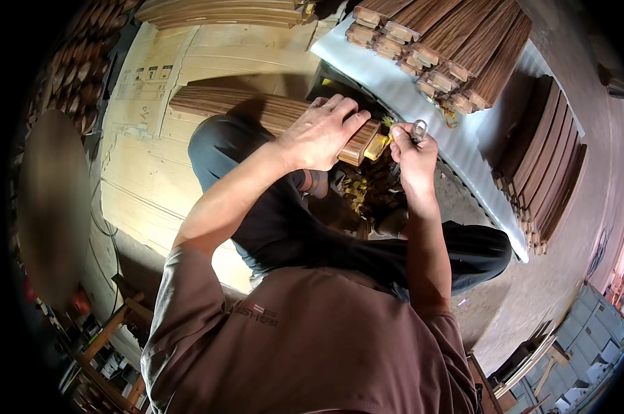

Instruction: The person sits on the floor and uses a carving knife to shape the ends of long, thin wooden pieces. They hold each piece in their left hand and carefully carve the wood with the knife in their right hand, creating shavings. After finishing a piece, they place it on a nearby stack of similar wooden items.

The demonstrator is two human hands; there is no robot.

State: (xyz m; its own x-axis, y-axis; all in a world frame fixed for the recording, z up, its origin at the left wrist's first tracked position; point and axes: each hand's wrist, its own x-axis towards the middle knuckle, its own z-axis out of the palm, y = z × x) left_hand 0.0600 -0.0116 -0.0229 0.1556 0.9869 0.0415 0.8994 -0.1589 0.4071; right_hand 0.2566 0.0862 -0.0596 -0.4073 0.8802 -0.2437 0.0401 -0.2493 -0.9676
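Centrally, a curved wooden moulding piece lies across the person's knee, running out toward nine o'clock. Left hand lies over its near end, fingers pressed together and wrapped on the wood. Right hand, at three o'clock and just beside that end, pinches a small clear tool between fingertips. Stacked mouldings rest on a white sheet at one o'clock; cardboard lies at nine o'clock.

Lit warmly and evenly from above, with soft shadows cast on the cardboard. Darkened heavily toward the round rim, bent by fisheye there. Slightly soft overall; mild glare on the pale sheet.
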